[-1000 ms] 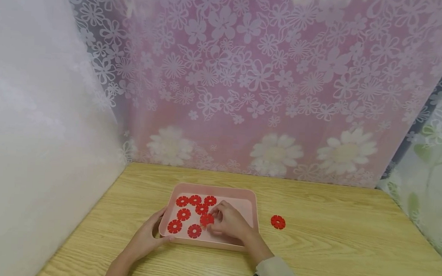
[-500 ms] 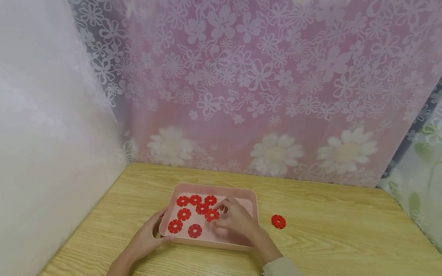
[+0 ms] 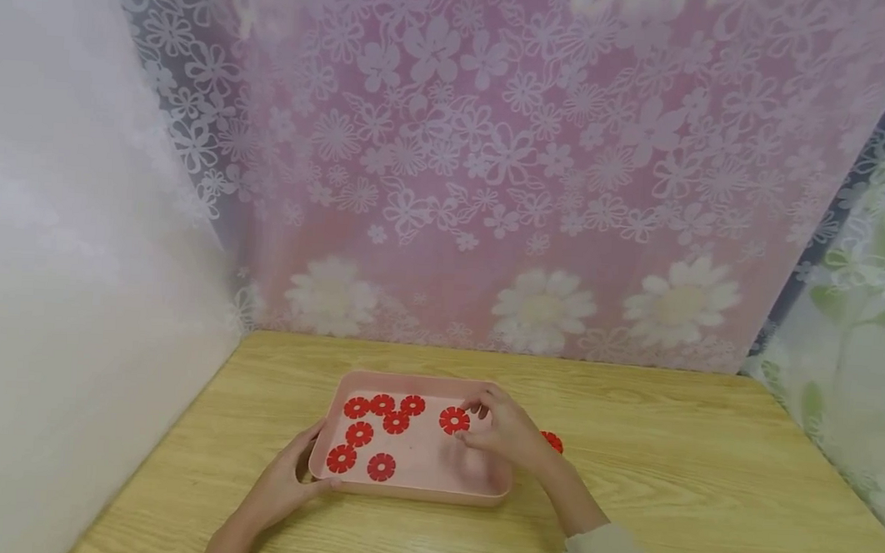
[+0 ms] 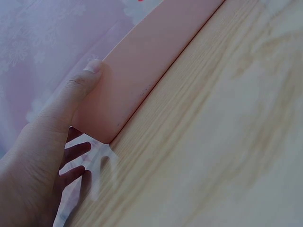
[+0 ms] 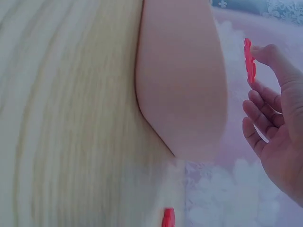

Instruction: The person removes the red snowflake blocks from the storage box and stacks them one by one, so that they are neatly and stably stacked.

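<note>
A shallow pink tray (image 3: 419,494) stands on the wooden table. My left hand (image 3: 281,481) holds its near left corner, the thumb lying on the front wall at the rim in the left wrist view. Between the thumb and a fingertip, my right hand (image 3: 509,430) pinches a red notched disc (image 5: 249,60) by its edge. That disc is held over the right half of the tray, level with its rim or higher in the right wrist view. Several similar red discs (image 3: 359,434) lie flat on the tray's left side and middle, some touching or overlapping.
One more red disc (image 3: 552,441) lies on the table (image 3: 672,481) right of the tray, partly hidden by my right hand. A pink flowered curtain (image 3: 455,185) hangs behind the table, with a pale sheet (image 3: 98,250) on the left.
My right hand has lifted the red disc away from the others, moving right and toward the back of the tray. The left hand stays on the tray's corner. The head view has shifted slightly.
</note>
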`<state>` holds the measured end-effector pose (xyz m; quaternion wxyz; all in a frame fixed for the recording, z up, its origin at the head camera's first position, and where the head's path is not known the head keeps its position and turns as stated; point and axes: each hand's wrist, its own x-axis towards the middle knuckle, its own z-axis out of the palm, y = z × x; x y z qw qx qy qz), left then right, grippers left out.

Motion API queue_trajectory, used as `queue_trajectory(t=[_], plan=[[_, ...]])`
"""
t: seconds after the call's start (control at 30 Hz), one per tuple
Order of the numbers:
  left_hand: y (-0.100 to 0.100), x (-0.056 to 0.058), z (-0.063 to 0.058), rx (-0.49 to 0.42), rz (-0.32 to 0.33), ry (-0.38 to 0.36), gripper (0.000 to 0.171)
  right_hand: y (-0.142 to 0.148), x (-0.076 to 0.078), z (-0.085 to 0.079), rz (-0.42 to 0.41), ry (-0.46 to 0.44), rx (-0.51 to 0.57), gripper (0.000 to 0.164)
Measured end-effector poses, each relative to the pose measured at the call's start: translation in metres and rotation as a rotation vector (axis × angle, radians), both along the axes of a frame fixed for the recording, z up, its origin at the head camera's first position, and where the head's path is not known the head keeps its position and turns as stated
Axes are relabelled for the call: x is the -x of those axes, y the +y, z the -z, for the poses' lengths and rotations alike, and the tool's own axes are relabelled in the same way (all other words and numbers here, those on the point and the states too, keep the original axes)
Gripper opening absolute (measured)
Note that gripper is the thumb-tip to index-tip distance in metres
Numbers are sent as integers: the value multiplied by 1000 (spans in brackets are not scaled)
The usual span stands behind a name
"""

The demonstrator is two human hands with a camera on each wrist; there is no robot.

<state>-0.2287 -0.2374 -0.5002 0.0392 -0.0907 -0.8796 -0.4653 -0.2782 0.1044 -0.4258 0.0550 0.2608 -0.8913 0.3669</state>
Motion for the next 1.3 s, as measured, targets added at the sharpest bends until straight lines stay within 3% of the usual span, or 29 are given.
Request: queue_trajectory(t=[0.33,0.87,1.3], plan=[[0,-1,-2,10,-10,4,94,33,-3,-11,16,55,24,30],[1,-2,-3,0,-9,-9,94,75,-5,-6,107,132,16,28],[1,-1,-3,-4,-3,-15,94,101,-5,11,187,59,38,32]])
